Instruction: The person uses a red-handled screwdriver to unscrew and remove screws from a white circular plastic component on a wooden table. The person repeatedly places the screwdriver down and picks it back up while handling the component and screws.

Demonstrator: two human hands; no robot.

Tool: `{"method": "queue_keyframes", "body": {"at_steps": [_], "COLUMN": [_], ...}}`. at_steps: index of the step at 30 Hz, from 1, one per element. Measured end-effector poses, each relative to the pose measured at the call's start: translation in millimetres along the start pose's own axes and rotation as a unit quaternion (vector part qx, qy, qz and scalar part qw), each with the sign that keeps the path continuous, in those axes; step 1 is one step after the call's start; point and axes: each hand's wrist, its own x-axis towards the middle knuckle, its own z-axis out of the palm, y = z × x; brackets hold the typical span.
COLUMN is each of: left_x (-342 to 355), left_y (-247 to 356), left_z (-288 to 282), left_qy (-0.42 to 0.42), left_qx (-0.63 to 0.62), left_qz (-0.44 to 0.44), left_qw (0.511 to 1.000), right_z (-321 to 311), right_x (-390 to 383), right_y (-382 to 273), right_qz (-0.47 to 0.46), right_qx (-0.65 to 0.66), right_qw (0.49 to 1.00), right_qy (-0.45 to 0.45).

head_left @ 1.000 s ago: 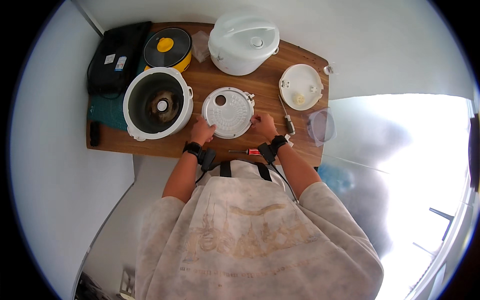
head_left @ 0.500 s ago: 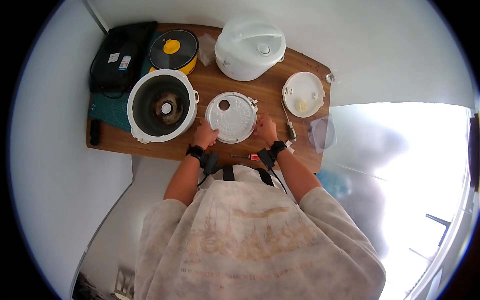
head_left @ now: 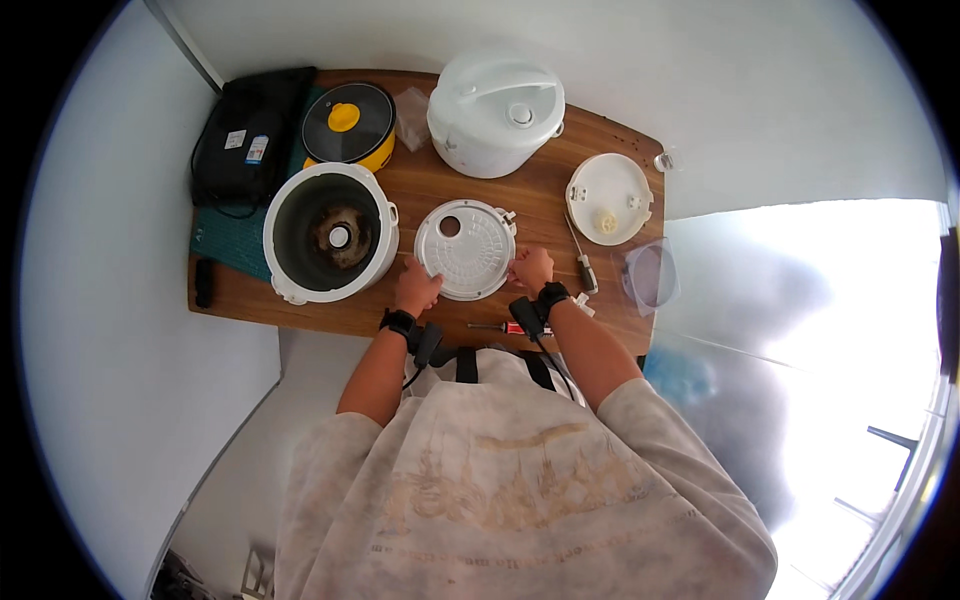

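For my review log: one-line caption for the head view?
Both hands, left and right, grip a round white inner lid on a wooden table.

Both hands now grip the round white inner lid (head_left: 466, 248) closer at its lower edge.

Fingers (head_left: 420, 283) tucked under round white plate (head_left: 466, 249) rim, red-handled screwdriver (head_left: 503, 327) partly behind wrist strap

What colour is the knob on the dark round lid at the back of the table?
Yellow knob, seen in the head view.
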Motion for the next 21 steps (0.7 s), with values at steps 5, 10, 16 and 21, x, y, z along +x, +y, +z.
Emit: {"method": "queue_keyframes", "body": {"at_steps": [5, 10, 16, 21], "left_x": [-4, -9, -17, -29], "left_y": [7, -6, -15, -30], "left_z": [2, 10, 17, 26], "left_qy": [0.009, 0.039, 0.048, 0.015], "left_qx": [0.0, -0.032, -0.082, -0.144], "left_qz": [0.001, 0.03, -0.019, -0.08], "left_qw": [1.0, 0.998, 0.995, 0.986], "right_z": [-3, -15, -21, -32], "right_x": [2, 5, 8, 9], "right_y": [9, 12, 20, 19], "right_qz": [-0.09, -0.125, -0.133, -0.197], "right_qx": [-0.088, -0.121, -0.042, -0.102], "right_qw": [0.992, 0.982, 0.981, 0.957], "right_qy": [0.011, -0.073, -0.138, -0.188]}}
